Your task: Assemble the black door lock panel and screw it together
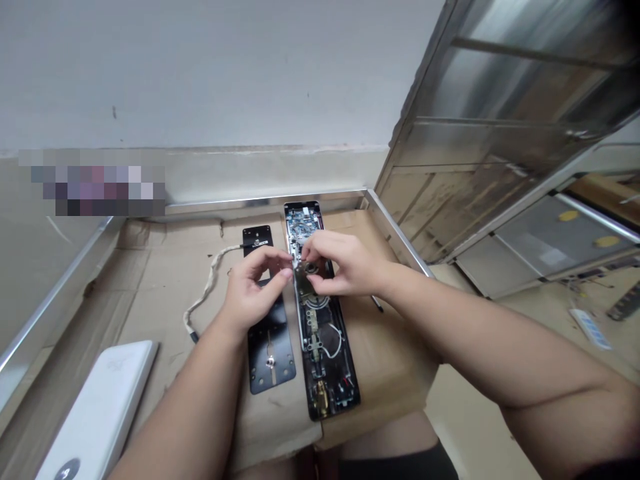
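A long black case (pixel 330 353) lay open on the brown cardboard (pixel 165 287), with its insides showing, and both hands were busy over its middle. The right hand (pixel 311 272) was bent, with its thumb and fingers set apart around a flat metal part (pixel 320 268) that had a round ring on it. The fingertips were down close to that part, but I cannot tell if they had hold of it. The left hand (pixel 289 265) was partly open, with a small gap between thumb and finger, and its tips were just beside the left edge of the case. At the far end of the case was a blue board (pixel 303 219) full of tiny bits. Nearer the person were a looped white wire (pixel 340 341) and a gold-coloured part (pixel 321 399). To the left of the case lay flat black metal (pixel 273 350), partly hidden by the left hand, so I cannot tell if it was one piece or two. A pale cable (pixel 206 290) curved away from its far end. A white box (pixel 100 400) lay near the left arm. A thin dark stick (pixel 377 305) poked out beside the right arm.
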### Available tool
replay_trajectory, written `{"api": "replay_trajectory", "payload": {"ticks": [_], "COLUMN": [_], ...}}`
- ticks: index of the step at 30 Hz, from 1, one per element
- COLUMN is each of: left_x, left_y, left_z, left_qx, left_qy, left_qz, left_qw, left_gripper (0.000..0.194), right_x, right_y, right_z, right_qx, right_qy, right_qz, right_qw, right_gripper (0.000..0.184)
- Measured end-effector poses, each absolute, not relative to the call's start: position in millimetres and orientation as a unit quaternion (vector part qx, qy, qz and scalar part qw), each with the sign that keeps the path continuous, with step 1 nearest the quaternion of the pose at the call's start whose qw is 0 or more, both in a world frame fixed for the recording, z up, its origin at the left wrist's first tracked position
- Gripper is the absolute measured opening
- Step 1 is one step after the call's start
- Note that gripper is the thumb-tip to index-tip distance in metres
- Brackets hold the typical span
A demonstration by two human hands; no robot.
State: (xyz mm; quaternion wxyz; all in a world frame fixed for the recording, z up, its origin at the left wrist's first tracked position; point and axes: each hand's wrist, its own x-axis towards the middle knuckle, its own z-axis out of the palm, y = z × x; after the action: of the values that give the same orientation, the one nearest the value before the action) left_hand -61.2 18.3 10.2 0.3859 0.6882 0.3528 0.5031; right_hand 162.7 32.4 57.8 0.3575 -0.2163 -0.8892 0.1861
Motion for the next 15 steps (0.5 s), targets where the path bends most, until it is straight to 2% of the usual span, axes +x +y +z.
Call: {"api": "replay_trajectory", "payload": {"ticks": [7, 11, 15], "left_x": [-50, -50, -51], "left_y": [16, 20, 24], "left_z": [9, 9, 7], "left_qx": [0.647, 0.605, 0.569], "left_qy": [0.338, 0.331, 0.318], "left_qz": [0.488, 0.498, 0.481], "left_qw": [0.479, 0.526, 0.586], "left_gripper": [0.031, 0.026, 0.028], "right_x": [159, 157, 158], "right_y": [36, 36, 35], "right_z": [54, 55, 56], "right_qx": [-0.23, -0.224, -0.232], "right_qy": [-0.874, -0.869, -0.856], "right_qz": [0.148, 0.166, 0.208], "right_qw": [0.401, 0.409, 0.412], "right_gripper": [0.013, 0.009, 0.017]}}
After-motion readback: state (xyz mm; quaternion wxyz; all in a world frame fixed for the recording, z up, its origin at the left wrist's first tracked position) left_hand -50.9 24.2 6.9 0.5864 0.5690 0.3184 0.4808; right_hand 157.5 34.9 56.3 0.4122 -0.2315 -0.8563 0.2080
